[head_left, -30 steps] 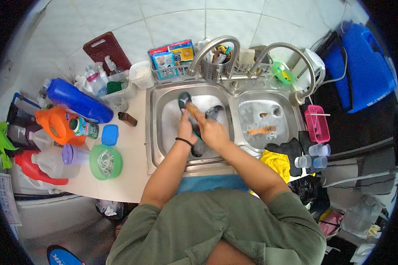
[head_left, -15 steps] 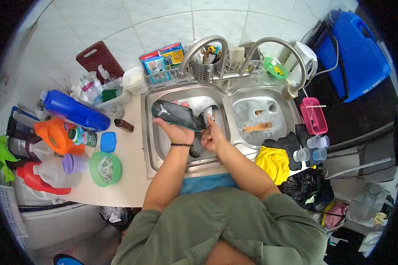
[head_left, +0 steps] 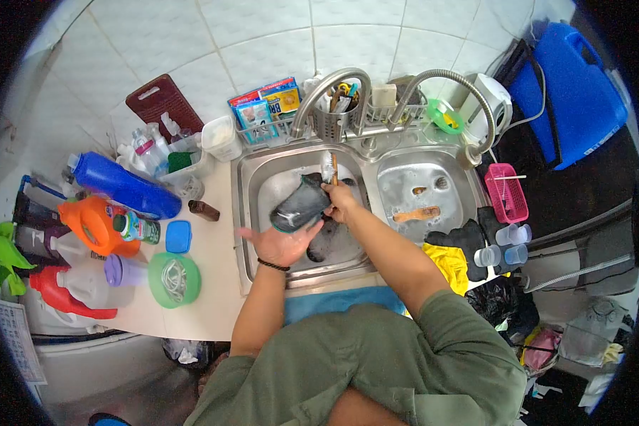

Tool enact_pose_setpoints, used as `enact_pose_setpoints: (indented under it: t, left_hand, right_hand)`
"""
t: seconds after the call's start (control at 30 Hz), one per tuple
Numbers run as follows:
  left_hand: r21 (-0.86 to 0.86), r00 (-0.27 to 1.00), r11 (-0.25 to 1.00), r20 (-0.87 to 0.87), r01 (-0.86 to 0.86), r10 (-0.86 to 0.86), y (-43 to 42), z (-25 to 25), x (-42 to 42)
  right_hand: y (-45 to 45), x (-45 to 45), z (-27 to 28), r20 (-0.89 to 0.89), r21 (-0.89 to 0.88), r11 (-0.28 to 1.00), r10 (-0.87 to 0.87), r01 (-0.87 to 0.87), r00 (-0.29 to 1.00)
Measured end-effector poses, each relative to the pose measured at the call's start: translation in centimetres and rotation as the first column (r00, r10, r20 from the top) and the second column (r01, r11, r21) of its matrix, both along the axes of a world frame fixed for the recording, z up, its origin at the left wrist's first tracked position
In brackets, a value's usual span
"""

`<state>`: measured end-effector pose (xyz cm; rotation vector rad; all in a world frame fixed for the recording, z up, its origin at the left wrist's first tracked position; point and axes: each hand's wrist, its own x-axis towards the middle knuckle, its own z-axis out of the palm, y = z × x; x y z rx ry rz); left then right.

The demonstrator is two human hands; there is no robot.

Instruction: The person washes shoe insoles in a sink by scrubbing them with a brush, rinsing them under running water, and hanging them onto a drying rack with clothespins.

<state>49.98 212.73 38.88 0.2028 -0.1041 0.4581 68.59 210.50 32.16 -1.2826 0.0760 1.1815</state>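
A flat black piece shaped like a shoe insole (head_left: 300,204), with a white mark near its rounded end, is tilted over the left sink basin (head_left: 245,213). My right hand (head_left: 342,204) is closed round a brush (head_left: 330,167) with whitish bristles and a wooden edge, pointing up toward the faucet. The same hand is against the right end of the black piece; whether it also pinches it I cannot tell. My left hand (head_left: 280,245) is palm up, thumb stretched out to the side, fingers by the lower edge of the black piece. Soapy water lies beneath both hands.
A second wooden brush (head_left: 417,214) lies in the foamy right basin. Two curved faucets (head_left: 357,74) rise behind the sink. Bottles, an orange jug (head_left: 92,226) and a green bowl (head_left: 174,280) crowd the left counter. A pink basket (head_left: 505,193) and yellow cloth (head_left: 447,266) sit right.
My left hand has loosened from the black piece and moved lower. The piece has turned, its marked end now down and left. The brush has risen with my right hand.
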Motion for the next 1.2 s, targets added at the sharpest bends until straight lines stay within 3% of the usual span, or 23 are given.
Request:
enact_pose_setpoints:
  t: [0.07, 0.13, 0.17, 0.2, 0.23, 0.27, 0.33, 0.4, 0.43, 0.53, 0.57, 0.67, 0.73, 0.77, 0.8, 0.83, 0.87, 0.9, 0.93, 1.0, 1.07, 1.1, 1.2]
  left_hand:
    - [0.113, 0.981, 0.994, -0.194, -0.006, 0.028, 0.9, 0.6, -0.6]
    - [0.042, 0.897, 0.997, -0.434, -0.070, 0.081, 2.8, -2.1, 0.4]
    - [-0.142, 0.912, 0.988, -0.411, -0.065, 0.001, 3.1, -2.9, 0.9]
    - [-0.116, 0.929, 0.993, -0.369, 0.002, -0.045, 2.9, -3.2, 1.2]
    - [-0.085, 0.941, 0.994, -0.326, 0.067, -0.091, 2.7, -3.4, 1.5]
    - [-0.049, 0.949, 0.990, -0.283, 0.130, -0.139, 2.8, -3.6, 1.8]
    - [0.132, 0.885, 0.991, -0.461, 0.001, 0.060, 4.3, -6.7, 3.0]
    - [0.301, 0.771, 0.953, -0.607, 0.002, 0.190, 5.2, -9.9, 3.4]
    - [-0.116, 0.887, 0.992, -0.449, 0.057, -0.104, 4.1, -8.4, 3.7]
    - [-0.100, 0.865, 0.995, -0.501, -0.009, -0.042, 3.5, -7.6, 3.6]
    - [-0.081, 0.845, 0.996, -0.535, -0.040, -0.010, 3.7, -8.1, 3.5]
    - [-0.030, 0.820, 0.997, -0.571, -0.068, 0.039, 5.1, -9.9, 2.9]
    - [-0.013, 0.862, 1.000, -0.508, -0.018, 0.009, 6.0, -10.0, 3.0]
    - [0.029, 0.788, 0.991, -0.604, -0.134, 0.124, 7.6, -13.8, 3.1]
    - [-0.049, 0.782, 0.993, -0.621, -0.110, 0.056, 4.4, -7.1, 3.3]
    - [-0.023, 0.820, 0.997, -0.570, -0.072, 0.046, 3.5, -7.4, 4.0]
    - [0.004, 0.857, 0.999, -0.515, -0.036, 0.033, 2.7, -7.8, 4.9]
    - [0.196, 0.580, 0.976, -0.785, -0.100, 0.217, 1.3, -7.9, 6.6]
    - [0.188, 0.609, 0.979, -0.769, -0.074, 0.193, -1.3, -5.6, 7.5]
    - [0.143, 0.719, 0.981, -0.667, -0.132, 0.194, 0.4, -10.1, 8.3]
    - [0.061, 0.904, 0.994, -0.425, 0.088, -0.054, 3.3, -8.9, 6.3]
    - [0.009, 0.842, 0.998, -0.537, 0.066, -0.051, 3.2, -6.0, 5.8]
    - [0.173, 0.689, 0.967, -0.678, -0.189, 0.256, 0.5, -6.6, 7.6]
  right_hand:
    - [0.6, 0.2, -0.1, 0.017, 0.164, 0.986, -0.006, 0.003, 1.000]
    - [1.3, -0.2, -0.5, 0.189, 0.197, 0.978, 0.028, -0.066, 0.982]
    - [1.6, -0.7, -0.9, 0.269, 0.206, 0.973, 0.045, -0.104, 0.962]
    - [1.7, -1.1, -0.8, 0.351, 0.216, 0.966, 0.062, -0.145, 0.935]
    - [1.2, -1.3, 0.2, 0.518, 0.084, 0.955, 0.202, -0.285, 0.831]
    - [1.2, -1.3, -0.4, 0.830, -0.090, 0.928, 0.270, -0.361, 0.488]
    - [-0.1, -1.6, 2.4, 0.756, -0.291, 0.880, 0.451, -0.375, 0.474]
    - [-1.3, -1.4, 3.2, 0.692, -0.377, 0.895, 0.443, -0.239, 0.570]
    - [-1.9, -1.1, 3.2, 0.660, -0.422, 0.890, 0.430, -0.170, 0.616]
    - [-2.5, 0.9, -5.8, 0.621, -0.745, 0.661, 0.735, -0.086, 0.272]
    - [-3.1, 1.7, -6.6, 0.621, -0.752, 0.625, 0.778, -0.209, 0.095]
    - [-4.5, -1.0, -0.8, 0.811, -0.520, 0.821, 0.561, -0.235, 0.165]
    - [-6.3, -4.1, 2.6, 0.828, -0.510, 0.804, 0.555, -0.306, 0.081]
    - [-7.0, -5.7, 3.0, 0.825, -0.523, 0.774, 0.565, -0.357, 0.017]
    - [-7.3, -6.6, 3.1, 0.822, -0.535, 0.742, 0.567, -0.404, -0.048]
    - [-7.0, -6.4, 3.2, 0.863, -0.489, 0.801, 0.501, -0.346, -0.060]
    - [-6.0, -5.5, 4.3, 0.787, -0.615, 0.764, 0.610, -0.197, -0.090]
    - [-4.7, -3.5, 3.5, 0.808, -0.587, 0.798, 0.589, -0.137, -0.026]
    - [-4.0, -2.5, 3.3, 0.825, -0.560, 0.825, 0.563, -0.075, 0.037]
    - [-4.7, -3.0, 3.6, 0.837, -0.536, 0.836, 0.545, -0.119, 0.055]
    - [-7.4, -6.0, 5.2, 0.820, -0.549, 0.799, 0.572, -0.246, 0.029]
    - [-8.4, -6.7, 5.2, 0.849, -0.509, 0.817, 0.528, -0.272, -0.004]
    - [-7.3, -4.1, 4.5, 0.866, -0.499, 0.850, 0.493, -0.170, -0.082]
